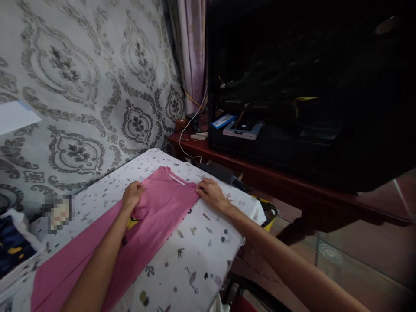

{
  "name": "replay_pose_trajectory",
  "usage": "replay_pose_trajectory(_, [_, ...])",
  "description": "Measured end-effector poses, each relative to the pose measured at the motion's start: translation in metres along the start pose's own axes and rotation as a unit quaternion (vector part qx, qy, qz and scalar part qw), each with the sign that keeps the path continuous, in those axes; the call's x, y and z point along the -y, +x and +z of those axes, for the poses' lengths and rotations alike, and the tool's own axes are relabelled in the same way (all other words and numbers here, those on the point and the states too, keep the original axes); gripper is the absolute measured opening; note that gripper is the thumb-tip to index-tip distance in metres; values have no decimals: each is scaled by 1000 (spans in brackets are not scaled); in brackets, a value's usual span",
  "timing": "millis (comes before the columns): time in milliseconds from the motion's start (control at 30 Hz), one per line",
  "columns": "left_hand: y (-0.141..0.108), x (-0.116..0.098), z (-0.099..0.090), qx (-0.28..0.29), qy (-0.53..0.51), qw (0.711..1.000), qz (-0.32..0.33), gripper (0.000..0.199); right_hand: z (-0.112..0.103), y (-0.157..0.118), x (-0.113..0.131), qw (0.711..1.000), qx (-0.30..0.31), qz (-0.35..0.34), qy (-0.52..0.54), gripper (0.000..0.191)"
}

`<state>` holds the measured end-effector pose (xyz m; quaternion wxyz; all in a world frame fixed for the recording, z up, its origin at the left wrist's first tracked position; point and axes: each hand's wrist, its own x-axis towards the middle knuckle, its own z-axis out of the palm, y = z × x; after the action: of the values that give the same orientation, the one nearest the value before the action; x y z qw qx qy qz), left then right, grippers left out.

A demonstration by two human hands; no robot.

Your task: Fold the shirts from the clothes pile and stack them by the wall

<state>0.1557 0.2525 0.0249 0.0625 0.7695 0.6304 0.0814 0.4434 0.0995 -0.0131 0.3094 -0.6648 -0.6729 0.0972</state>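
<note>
A pink shirt (165, 195) lies lengthwise on a white patterned cloth (195, 255), its neckline towards the far end. One long side is folded over, and a bit of yellow print shows beneath the fold. My left hand (132, 195) grips bunched fabric at the left, near the sleeve, fingers closed on it. At the right shoulder, my right hand (212, 194) pinches the shirt's edge between thumb and fingers. The shirt's lower part runs under my left forearm, which hides some of it.
Patterned wallpaper (107, 78) rises along the left. A dark blue cloth (16, 242) lies at the left edge. Beyond the far right stands a reddish wooden table (260, 164) bearing a large black cabinet-like object (292, 52), a blue box (224, 121) and a white cable (188, 125).
</note>
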Motion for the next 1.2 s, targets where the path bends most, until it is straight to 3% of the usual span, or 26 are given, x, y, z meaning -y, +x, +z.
replay_pose_trajectory(267, [-26,2,0,-23,-26,999,18,24,2,-3,-3,1000,-23,-16,-10,13])
replay_pose_trajectory(367, [-43,14,0,-16,-37,999,12,26,4,4,17,994,-31,-93,-38,20])
replay_pose_trajectory(433, [-54,24,0,-6,-40,999,2,28,11,17,41,984,19,-173,-40,25])
replay_pose_trajectory(567, [-67,40,-6,9,-50,999,-9,35,56,54,99,952,127,-279,-24,32])
replay_pose_trajectory(733, [-88,61,-14,-4,-53,998,26,35,124,79,143,938,161,-297,-79,36])
replay_pose_trajectory(833, [-107,85,-11,-5,-42,999,26,44,144,87,149,941,155,-289,-83,40])
replay_pose_trajectory(967, [-125,140,-11,19,-26,999,-22,56,152,99,148,944,165,-265,-106,46])
replay_pose_trajectory(1100, [-138,199,-26,32,-9,995,-92,55,156,104,146,945,162,-257,-123,49])
replay_pose_trajectory(1200, [-152,221,-36,28,-5,993,-113,54,159,103,144,943,168,-256,-129,52])
